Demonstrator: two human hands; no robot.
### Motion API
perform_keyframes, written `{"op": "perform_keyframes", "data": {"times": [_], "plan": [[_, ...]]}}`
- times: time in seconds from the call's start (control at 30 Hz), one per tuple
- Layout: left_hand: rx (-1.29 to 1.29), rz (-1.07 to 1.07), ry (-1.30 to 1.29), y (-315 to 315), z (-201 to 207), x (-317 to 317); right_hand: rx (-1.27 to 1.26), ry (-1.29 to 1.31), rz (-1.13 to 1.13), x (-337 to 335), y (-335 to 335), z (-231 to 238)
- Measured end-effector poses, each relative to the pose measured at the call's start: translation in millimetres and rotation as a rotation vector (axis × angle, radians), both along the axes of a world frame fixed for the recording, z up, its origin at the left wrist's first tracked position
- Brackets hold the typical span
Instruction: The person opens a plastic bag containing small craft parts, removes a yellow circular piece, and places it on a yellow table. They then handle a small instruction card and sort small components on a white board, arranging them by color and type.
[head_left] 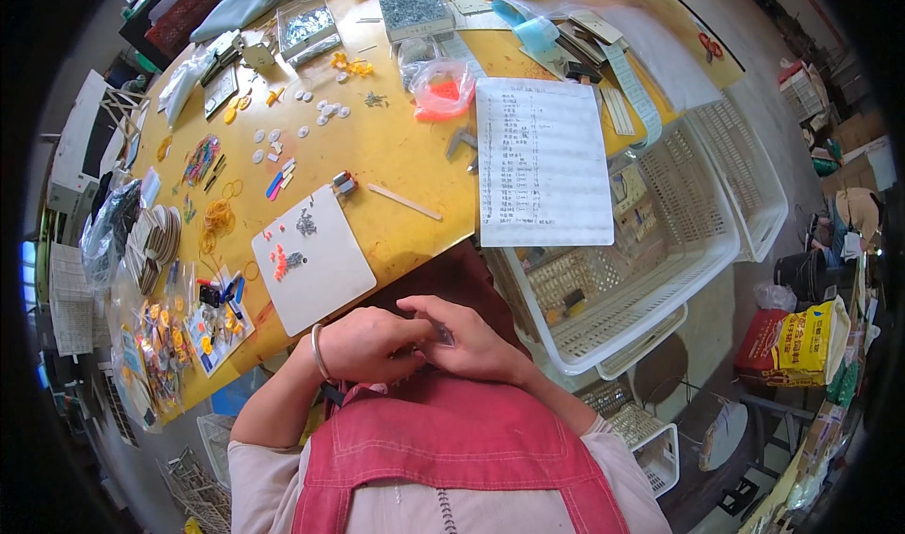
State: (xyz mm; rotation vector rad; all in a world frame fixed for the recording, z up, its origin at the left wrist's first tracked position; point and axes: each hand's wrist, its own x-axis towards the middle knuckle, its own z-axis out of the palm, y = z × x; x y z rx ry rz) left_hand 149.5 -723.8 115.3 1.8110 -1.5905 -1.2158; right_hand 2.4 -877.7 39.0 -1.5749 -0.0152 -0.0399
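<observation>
My left hand, with a bangle at its wrist, and my right hand meet in front of the red apron. The fingers of both are curled in. A small, clear, shiny piece shows between them, mostly covered, and its kind cannot be made out. Just beyond my left hand, a white board lies at the table's near edge. On it sit small orange pieces and a little heap of grey metal parts. A flat wooden stick lies past the board.
A handwritten list overhangs the yellow table. White plastic baskets stand right of me. Rubber bands, white discs, a bag of orange bits and a box of metal parts lie across the table. Bagged parts are at left.
</observation>
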Motion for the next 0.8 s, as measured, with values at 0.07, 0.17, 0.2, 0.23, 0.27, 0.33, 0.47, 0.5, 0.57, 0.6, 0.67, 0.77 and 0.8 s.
{"op": "perform_keyframes", "data": {"times": [0.07, 0.17, 0.2, 0.23, 0.27, 0.33, 0.47, 0.5, 0.57, 0.6, 0.67, 0.77, 0.8], "plan": [[-0.026, -0.015, -0.001, -1, 1, 2, -0.017, -0.007, 0.006, 0, -1, -1], [-0.03, 0.058, 0.185, -2, 8, 7, 0.236, 0.1, 0.022, 2, -3, 0], [-0.011, 0.101, 0.284, -3, 10, 10, 0.21, 0.091, 0.002, 2, -4, 0], [-0.147, 0.085, 0.251, -5, 12, 12, 0.211, 0.098, -0.012, 3, -5, 1], [-0.138, 0.101, 0.277, -5, 14, 16, 0.239, 0.106, -0.022, 4, -6, 1], [-0.084, 0.126, 0.336, -6, 18, 26, 0.213, 0.094, -0.034, 7, -10, 1], [-0.165, 0.189, 0.258, -12, 18, 35, 0.246, 0.139, -0.033, 9, -15, -1], [-0.068, 0.23, 0.259, -10, 21, 38, 0.265, 0.188, -0.019, 9, -16, -1], [-0.09, 0.26, 0.257, -13, 20, 40, 0.235, 0.14, -0.05, 10, -16, -3], [-0.102, 0.276, 0.256, -15, 20, 41, 0.223, 0.111, -0.065, 11, -16, -4], [-0.12, 0.28, 0.242, -17, 18, 42, 0.231, 0.11, -0.069, 12, -16, -7], [-0.149, 0.298, 0.224, -19, 16, 46, 0.253, 0.115, -0.065, 16, -17, -12], [-0.165, 0.302, 0.212, -19, 15, 48, 0.266, 0.141, -0.06, 17, -17, -13]]}}
